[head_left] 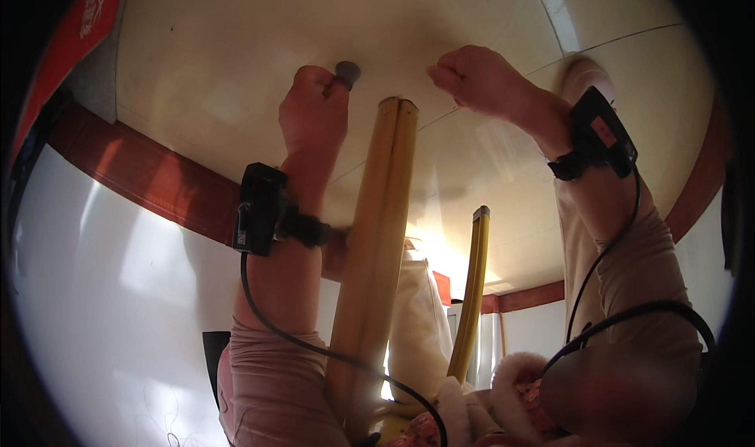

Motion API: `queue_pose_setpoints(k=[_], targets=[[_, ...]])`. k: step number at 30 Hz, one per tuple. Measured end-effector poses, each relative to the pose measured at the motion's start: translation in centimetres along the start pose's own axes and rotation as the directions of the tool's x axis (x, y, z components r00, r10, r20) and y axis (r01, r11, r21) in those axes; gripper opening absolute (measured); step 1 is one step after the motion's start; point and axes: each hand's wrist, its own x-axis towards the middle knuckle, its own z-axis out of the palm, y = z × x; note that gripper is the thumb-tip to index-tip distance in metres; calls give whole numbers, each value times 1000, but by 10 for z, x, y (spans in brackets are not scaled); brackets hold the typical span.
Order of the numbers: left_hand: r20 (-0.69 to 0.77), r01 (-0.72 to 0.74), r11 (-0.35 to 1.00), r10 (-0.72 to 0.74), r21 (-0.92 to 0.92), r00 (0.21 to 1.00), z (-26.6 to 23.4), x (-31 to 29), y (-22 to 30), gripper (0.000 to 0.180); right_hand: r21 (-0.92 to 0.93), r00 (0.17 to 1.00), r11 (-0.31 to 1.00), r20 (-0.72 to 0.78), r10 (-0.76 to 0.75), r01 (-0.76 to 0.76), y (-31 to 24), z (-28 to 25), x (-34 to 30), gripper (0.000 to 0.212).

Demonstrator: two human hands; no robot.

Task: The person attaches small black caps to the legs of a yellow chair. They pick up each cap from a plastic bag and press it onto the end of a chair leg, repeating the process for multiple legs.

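Observation:
My left hand [314, 112] is closed, with a small dark grey round piece [348, 72] sticking out beside its thumb and forefinger. The exact kind of that piece cannot be told. My right hand [480, 81] is curled into a fist-like pinch, and whatever its fingers may hold is hidden. Between my forearms a long yellow bar [377, 227] with a seam along it rises toward the hands, apart from both. A thinner yellow bar [472, 282] with a grey end cap stands to its right.
Pale floor tiles [220, 61] lie beyond my hands, bordered by a red-brown skirting strip [157, 183] and a white wall [134, 289]. A red panel [67, 46] is at the upper left. Black cables [314, 345] run from boxes strapped to my wrists. A shoe [586, 77] shows behind my right wrist.

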Motion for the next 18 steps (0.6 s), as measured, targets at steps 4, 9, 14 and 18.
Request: queue_pose_setpoints(k=[4, 9, 14, 18], targets=[[2, -103, 995, 103, -7, 995, 2, 1, 5, 15, -304, 958, 927, -110, -265, 221, -14, 7, -16, 31], [-2, -244, 935, 252, -258, 968, 9, -2, 12, 10, 202, 929, 937, -298, -218, 285, -42, 14, 1, 47], [-31, -395, 874, 404, -284, 914, 5, 3, 12, 8, 253, 911, 910, -338, -235, 329, -43, 10, 14, 34], [-37, -392, 868, 400, -306, 916, 7, 4, 14, 7, 184, 835, 913, -499, -233, 365, -42, 17, 14, 23]])
